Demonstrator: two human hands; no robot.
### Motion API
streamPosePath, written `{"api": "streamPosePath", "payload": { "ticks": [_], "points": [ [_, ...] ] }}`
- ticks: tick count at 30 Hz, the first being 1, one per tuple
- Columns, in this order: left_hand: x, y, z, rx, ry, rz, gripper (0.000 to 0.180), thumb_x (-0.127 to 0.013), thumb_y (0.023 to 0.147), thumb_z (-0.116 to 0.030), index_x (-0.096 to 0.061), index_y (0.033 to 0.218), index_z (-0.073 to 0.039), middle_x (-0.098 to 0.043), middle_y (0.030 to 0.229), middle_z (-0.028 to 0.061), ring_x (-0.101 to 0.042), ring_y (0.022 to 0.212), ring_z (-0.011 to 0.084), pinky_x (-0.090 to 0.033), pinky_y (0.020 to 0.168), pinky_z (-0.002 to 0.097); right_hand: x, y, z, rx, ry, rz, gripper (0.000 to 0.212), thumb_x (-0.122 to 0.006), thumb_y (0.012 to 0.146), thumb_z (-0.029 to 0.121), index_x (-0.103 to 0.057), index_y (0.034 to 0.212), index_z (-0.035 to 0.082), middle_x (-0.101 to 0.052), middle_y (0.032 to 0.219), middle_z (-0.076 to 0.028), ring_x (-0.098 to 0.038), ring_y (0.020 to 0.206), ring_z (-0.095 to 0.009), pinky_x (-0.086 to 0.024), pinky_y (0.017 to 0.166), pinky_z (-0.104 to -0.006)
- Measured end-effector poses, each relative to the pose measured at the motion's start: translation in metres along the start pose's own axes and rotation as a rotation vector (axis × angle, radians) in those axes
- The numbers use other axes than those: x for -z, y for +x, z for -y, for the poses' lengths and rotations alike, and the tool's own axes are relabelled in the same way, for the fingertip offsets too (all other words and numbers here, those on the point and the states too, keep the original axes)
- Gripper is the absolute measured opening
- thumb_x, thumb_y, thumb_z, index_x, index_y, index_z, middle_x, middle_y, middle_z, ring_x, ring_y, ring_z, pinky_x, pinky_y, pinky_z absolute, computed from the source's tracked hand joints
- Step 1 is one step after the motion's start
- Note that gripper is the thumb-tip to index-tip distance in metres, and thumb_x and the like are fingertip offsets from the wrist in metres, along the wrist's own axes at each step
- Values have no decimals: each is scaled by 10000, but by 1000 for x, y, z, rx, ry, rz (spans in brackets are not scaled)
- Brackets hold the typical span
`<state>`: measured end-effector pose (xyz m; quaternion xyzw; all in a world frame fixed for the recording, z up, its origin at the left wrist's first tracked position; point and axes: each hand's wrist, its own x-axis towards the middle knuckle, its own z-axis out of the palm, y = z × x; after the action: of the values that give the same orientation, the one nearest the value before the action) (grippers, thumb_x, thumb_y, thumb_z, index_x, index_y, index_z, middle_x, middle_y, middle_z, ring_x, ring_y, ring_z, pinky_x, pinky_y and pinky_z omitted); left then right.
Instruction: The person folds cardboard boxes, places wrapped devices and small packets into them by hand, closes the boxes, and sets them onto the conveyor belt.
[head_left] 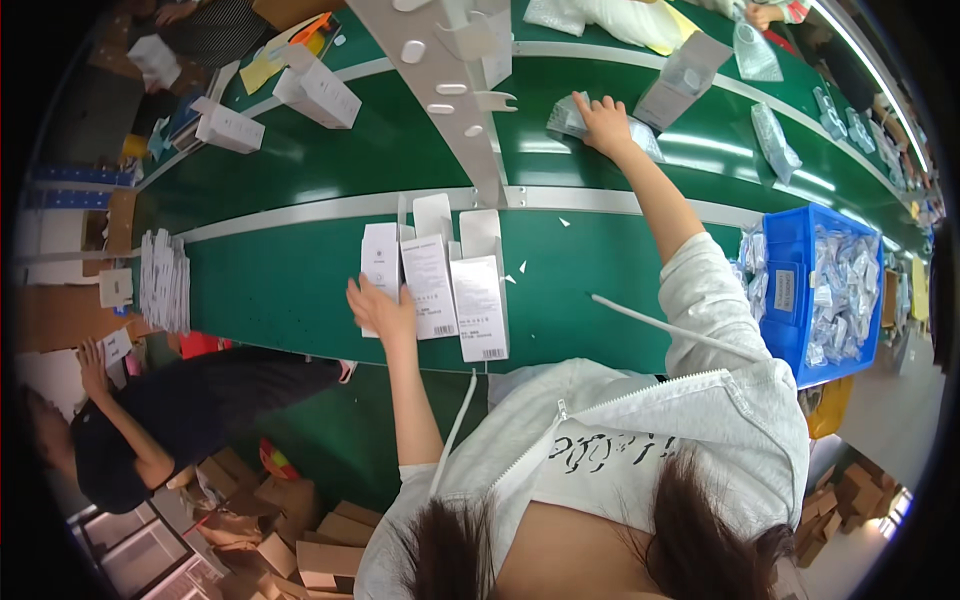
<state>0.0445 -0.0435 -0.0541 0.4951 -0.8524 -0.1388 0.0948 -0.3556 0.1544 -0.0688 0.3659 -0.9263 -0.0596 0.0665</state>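
Observation:
My left hand is closed around the lower part of a narrow white box, fingers on one side and thumb on the other. Right beside it stand two more white cartons, the middle carton and the right carton, both with raised flaps and small print. Out across the green conveyor, my right hand lies over a clear plastic bag with its fingers bent onto it. What is inside that bag is hard to make out. An open white box stands just past this hand.
To my right sits a blue bin full of clear-bagged parts. Stacked flat cartons stand at the left. A metal post rises beyond the cartons. White boxes and another bag lie on the conveyor. A co-worker is at left.

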Motion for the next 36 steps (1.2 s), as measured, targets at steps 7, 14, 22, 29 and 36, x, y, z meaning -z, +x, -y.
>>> {"api": "streamPosePath", "payload": {
  "ticks": [7, 14, 22, 29, 36],
  "points": [
    [-8, -59, -92, -561, -129, 114, 687, -609, 705, -220, -296, 1263, 30, -152, 1379, 236, -113, 1273, 422, -117, 977, 604, 30, -86, -3, -11, 718, -696, 634, -664, 618, 118, -386, 1187, 84, -470, 1010, -129, -468, 897, -289, -377, 817, -352],
    [-29, -83, -95, -629, 100, 249, 720, -600, 673, -156, -270, 1294, -1, -88, 1398, 234, -65, 1287, 433, -86, 965, 632, 85, -203, 26, -717, 2048, -872, 515, -567, 706, 89, -372, 1182, 65, -462, 1068, -119, -461, 946, -232, -373, 828, -307],
    [-54, -84, -83, -493, 10, 106, 768, -586, 650, -105, -235, 1333, -82, -101, 1404, 209, -91, 1288, 417, -138, 948, 636, 57, -272, 12, -1089, 2556, -77, 515, -570, 713, 130, -379, 1186, 60, -528, 997, -140, -532, 804, -216, -440, 726, -313],
    [-31, -120, -129, -728, -39, 86, 763, -611, 647, -84, -254, 1322, -71, -165, 1375, 215, -167, 1262, 405, -213, 962, 550, 74, -268, 43, -894, 2486, 13, 509, -562, 719, 84, -378, 1193, 48, -538, 986, -143, -545, 818, -219, -457, 706, -329],
    [11, -129, -179, -599, -974, 395, 736, -639, 661, -90, -295, 1312, -81, -237, 1347, 180, -319, 1185, 332, -317, 933, 439, 78, -262, 42, -627, 2342, -52, 532, -517, 697, 20, -367, 1204, 81, -489, 1075, -140, -513, 901, -228, -425, 787, -335]
  ]
}}
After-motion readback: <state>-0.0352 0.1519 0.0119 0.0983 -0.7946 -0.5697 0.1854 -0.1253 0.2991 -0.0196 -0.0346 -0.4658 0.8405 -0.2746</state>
